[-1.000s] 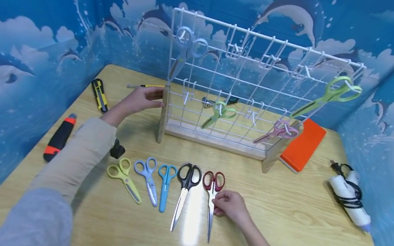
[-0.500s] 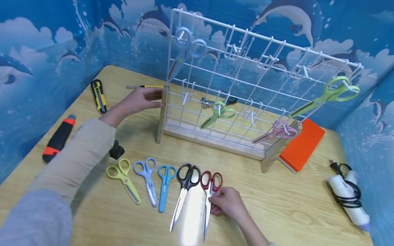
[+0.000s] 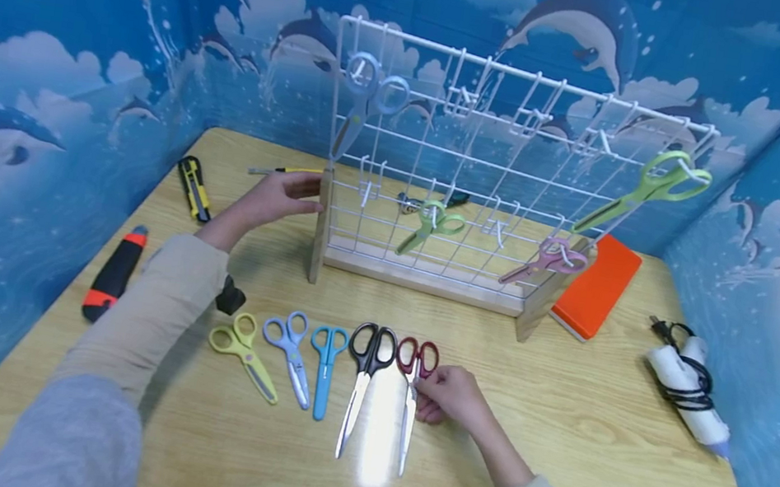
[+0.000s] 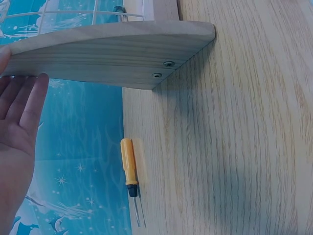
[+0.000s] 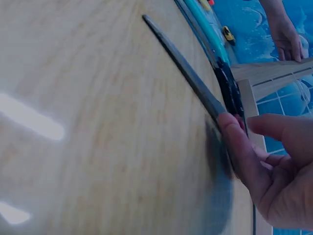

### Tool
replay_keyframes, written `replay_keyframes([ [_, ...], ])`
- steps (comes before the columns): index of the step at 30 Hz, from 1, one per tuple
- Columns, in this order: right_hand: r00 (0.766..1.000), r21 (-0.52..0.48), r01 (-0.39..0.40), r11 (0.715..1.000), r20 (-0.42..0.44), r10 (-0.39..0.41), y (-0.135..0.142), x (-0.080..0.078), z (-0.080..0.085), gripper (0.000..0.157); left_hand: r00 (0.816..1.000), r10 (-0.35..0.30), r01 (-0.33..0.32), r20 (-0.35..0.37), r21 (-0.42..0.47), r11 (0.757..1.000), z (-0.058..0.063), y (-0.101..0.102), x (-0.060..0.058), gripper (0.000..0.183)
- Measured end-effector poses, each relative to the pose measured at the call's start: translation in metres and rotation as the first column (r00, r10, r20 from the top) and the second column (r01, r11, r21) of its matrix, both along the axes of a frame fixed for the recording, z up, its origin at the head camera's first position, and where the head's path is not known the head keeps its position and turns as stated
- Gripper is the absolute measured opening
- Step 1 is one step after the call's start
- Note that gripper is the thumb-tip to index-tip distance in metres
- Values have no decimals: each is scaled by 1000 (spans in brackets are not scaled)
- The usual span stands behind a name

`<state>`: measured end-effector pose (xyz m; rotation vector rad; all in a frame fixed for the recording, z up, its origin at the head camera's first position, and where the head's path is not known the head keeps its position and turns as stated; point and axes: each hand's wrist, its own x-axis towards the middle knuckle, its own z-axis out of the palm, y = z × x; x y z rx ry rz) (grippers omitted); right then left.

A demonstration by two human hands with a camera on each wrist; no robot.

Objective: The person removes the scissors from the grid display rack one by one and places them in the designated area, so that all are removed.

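My left hand (image 3: pixel 280 198) holds the wooden side panel (image 3: pixel 321 225) of a white wire rack (image 3: pixel 405 133). The left wrist view has the thumb on one face of that panel (image 4: pixel 107 54) and straight fingertips at the other. Near the pivot, my right hand (image 3: pixel 454 396) pinches a pair of red-handled scissors (image 3: pixel 406 429), blades toward me. Their blade (image 5: pixel 186 68) slants over the tabletop in the right wrist view; the handles are largely hidden by the fingers. Left of them lie black-handled scissors (image 3: pixel 356 405), blue capped scissors (image 3: pixel 323 380), lavender scissors (image 3: pixel 297 372) and yellow scissors (image 3: pixel 255 366).
Blue (image 3: pixel 356 110), green (image 3: pixel 430 224), pink (image 3: pixel 545 257) and lime scissors (image 3: pixel 636 195) hang on rack hooks. An orange box (image 3: pixel 596 289) and a white glue gun (image 3: pixel 691 394) lie right. Two cutters (image 3: pixel 196 187) lie left, a yellow screwdriver (image 4: pixel 128 161) behind my left hand.
The red-handled scissors have shifted slightly left toward the black-handled pair, my right hand moving with them and a little up toward the handles. My left hand stays at the rack's side panel.
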<state>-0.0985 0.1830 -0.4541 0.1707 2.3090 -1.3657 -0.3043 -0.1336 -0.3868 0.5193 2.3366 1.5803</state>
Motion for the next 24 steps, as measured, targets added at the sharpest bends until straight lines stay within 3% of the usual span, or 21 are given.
replay_keyframes([
  [4,997,-109,-40,993,-66,33,3,-11,18,26,1000,-4,4,6,13,1000,-1,0,0,66],
  [9,981,-251,-120,961,-180,75,-8,-29,68,30,1000,6,-6,11,5,1000,-1,0,1,66],
  [10,971,-290,-153,945,-223,88,-11,-32,79,29,1000,9,-9,10,2,1000,0,0,1,66],
  [11,960,-327,-186,927,-262,100,-10,-42,76,29,1000,11,-11,11,1,1000,0,0,1,66],
  [13,927,-410,-273,870,-353,125,-5,-66,61,29,1000,13,-13,11,0,1000,-1,-1,2,66],
  [14,914,-467,-309,829,-388,122,-2,-83,50,30,1000,14,-14,12,3,1000,-2,-1,2,66],
  [16,890,-517,-355,779,-442,112,-11,-95,62,31,1000,13,-13,19,9,1000,-2,-1,2,64],
  [17,883,-516,-355,780,-458,99,-16,-101,68,32,1000,13,-13,24,12,1000,-2,-1,1,64],
  [20,874,-507,-326,798,-484,50,-49,-95,128,36,999,14,-14,33,19,1000,-2,0,0,63],
  [21,873,-482,-304,821,-487,37,-62,-85,157,36,999,13,-14,36,20,1000,-1,0,0,63],
  [24,873,-480,-263,837,-487,-5,-81,-96,180,36,999,11,-12,39,16,1000,-1,0,-1,63],
])
